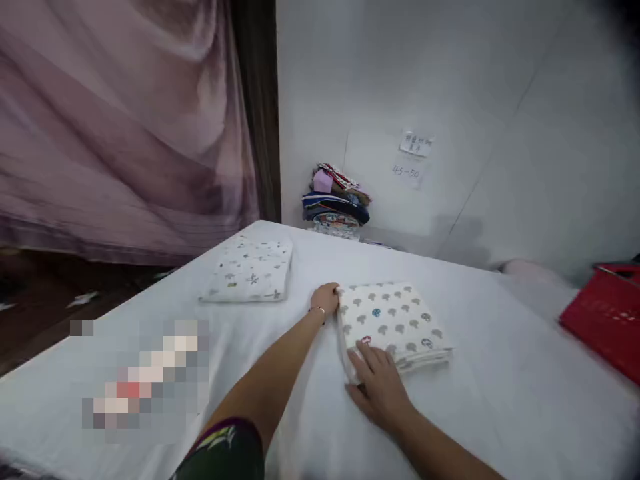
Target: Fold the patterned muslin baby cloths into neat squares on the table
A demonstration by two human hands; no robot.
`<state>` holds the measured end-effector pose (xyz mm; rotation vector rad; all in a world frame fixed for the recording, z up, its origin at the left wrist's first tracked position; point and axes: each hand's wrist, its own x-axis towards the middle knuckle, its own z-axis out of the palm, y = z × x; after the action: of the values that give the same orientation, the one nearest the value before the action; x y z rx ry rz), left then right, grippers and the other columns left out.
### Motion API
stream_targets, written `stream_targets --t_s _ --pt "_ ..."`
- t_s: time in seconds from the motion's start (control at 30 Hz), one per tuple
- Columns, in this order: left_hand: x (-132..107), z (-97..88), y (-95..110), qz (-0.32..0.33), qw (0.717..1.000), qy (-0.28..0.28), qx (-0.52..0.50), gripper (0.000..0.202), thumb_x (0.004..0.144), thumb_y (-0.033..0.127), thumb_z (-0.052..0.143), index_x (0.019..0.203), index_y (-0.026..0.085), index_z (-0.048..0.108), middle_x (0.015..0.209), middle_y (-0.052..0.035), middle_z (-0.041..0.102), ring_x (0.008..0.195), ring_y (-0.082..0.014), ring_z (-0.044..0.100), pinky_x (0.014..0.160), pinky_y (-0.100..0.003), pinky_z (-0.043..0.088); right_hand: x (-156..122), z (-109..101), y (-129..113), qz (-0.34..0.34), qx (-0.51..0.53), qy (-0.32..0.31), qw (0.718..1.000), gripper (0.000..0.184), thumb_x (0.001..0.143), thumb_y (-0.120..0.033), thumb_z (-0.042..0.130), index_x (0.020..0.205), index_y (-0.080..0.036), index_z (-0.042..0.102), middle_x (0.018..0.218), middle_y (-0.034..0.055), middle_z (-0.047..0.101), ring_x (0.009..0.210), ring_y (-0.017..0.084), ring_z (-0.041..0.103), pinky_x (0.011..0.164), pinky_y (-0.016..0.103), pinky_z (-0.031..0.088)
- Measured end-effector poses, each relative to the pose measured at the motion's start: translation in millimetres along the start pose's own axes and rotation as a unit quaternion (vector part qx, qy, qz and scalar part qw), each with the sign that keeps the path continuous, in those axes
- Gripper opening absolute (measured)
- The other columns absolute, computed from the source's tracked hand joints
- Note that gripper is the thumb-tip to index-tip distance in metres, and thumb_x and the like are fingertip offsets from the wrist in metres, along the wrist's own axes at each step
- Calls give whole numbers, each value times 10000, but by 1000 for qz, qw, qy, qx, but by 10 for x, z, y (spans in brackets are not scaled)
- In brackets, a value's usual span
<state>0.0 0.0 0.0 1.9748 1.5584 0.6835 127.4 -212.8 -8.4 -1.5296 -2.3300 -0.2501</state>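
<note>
A folded white cloth point(395, 313) with grey mushroom prints, plus a few blue and red ones, lies in front of me on the white-covered table. My left hand point(326, 298) is closed at its far left corner, with the fingertips partly hidden by the fabric. At the near left corner, my right hand point(381, 387) has its fingers on top of the print and its thumb lower down at the edge, the cloth layers between them. Further back to the left rests a second folded white cloth point(253, 270) with small scattered plant-like prints.
A pile of folded clothes point(337, 200) stands beyond the table's far edge against the white wall. A red bag-like item point(607, 317) sits at the right. Pinkish curtain point(125, 120) hangs at the left. A pixelated patch covers the table's near left.
</note>
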Motion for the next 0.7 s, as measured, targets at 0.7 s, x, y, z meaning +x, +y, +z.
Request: stream_targets --t_s 0.7 --pt "0 -268 79 93 994 -53 32 406 804 211 435 1194 165 539 1218 -68 573 1109 -176 522 949 -304 407 64 -64 -9 15 46 -21 999 458 808 -309 508 1246 -184 464 1314 142 420 1060 283 402 849 418 321"
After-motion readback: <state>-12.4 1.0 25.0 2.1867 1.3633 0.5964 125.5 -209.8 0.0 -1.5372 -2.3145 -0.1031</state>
